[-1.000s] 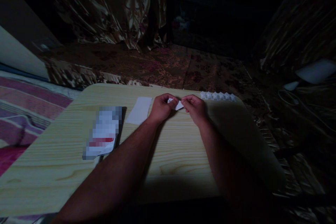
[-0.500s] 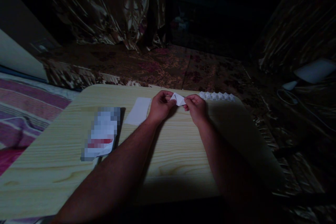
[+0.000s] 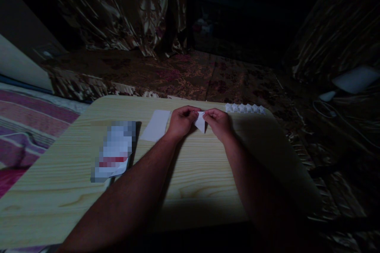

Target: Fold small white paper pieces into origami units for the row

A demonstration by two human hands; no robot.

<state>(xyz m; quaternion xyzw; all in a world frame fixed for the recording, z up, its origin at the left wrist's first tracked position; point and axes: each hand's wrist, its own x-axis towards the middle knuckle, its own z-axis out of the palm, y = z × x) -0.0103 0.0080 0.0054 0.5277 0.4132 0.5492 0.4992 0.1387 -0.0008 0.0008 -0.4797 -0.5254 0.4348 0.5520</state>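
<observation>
Folded paper (image 3: pixel 201 125) at clock centre, pinched by fingertips of L hand (image 3: pixel 182 122) & R hand (image 3: pixel 218 121) — fingers partly block it. White sheet (image 3: pixel 156 125) at 9, pixelated item (image 3: pixel 114 150) at 8, row of sm. folded pieces (image 3: pixel 245 108) approx. 2. Wood-grain table (image 3: pixel 202 174); dim rm. — curtain (image 3: pixel 154 12) at 11.
</observation>
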